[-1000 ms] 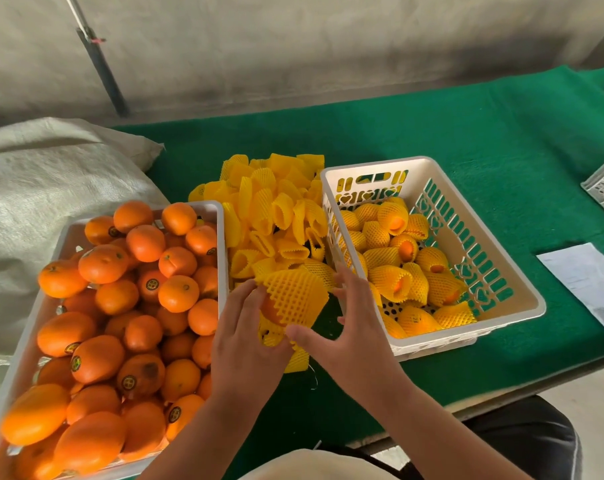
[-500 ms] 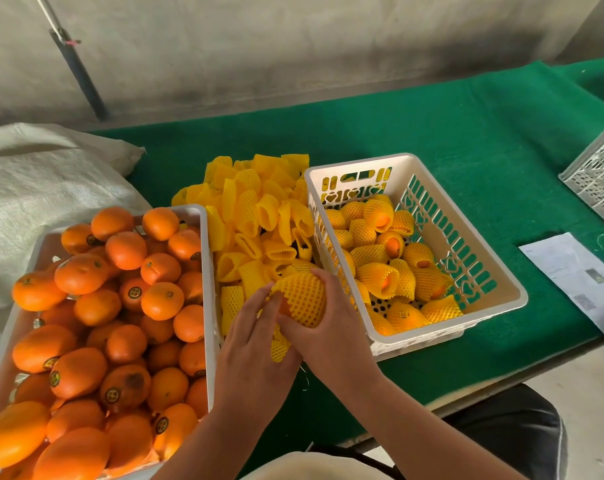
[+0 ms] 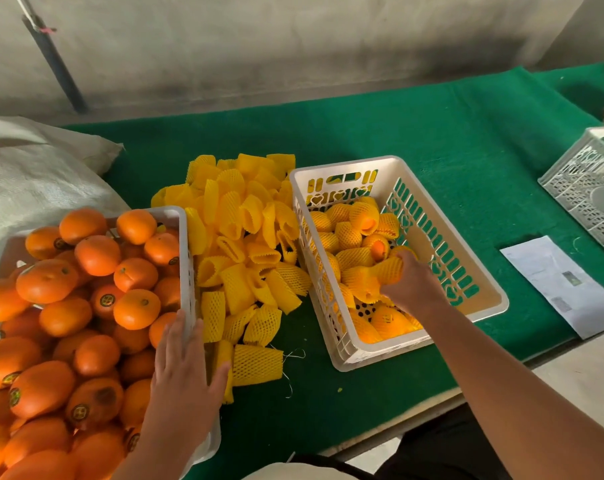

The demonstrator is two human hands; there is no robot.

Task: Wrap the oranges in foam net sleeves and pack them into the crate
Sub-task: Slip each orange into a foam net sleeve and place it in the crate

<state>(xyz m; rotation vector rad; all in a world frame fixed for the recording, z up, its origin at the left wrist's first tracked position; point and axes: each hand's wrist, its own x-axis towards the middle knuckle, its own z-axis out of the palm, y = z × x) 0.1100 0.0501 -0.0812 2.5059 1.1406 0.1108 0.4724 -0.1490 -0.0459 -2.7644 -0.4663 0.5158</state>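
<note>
Inside the white crate (image 3: 480, 289), a sleeved orange (image 3: 385, 271) is gripped by the curled fingers of the right hand (image 3: 413, 285) among other wrapped oranges. Over the rim of the tray of bare oranges (image 3: 188, 258), the left hand (image 3: 181, 379) is held flat with fingers straight, beside the pile of foam net sleeves (image 3: 245, 237).

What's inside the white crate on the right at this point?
The white crate holds sleeved oranges; the right hand grips one wrapped orange among them. Bare perforated floor shows near its front; anything beneath the pile is hidden.

Wrapped orange (image 3: 385, 271) no longer being held over sleeve pile; now being gripped by right hand (image 3: 411, 285) inside crate (image 3: 480, 299). Left hand (image 3: 183, 379) being moved to tray of oranges (image 3: 186, 237).
</note>
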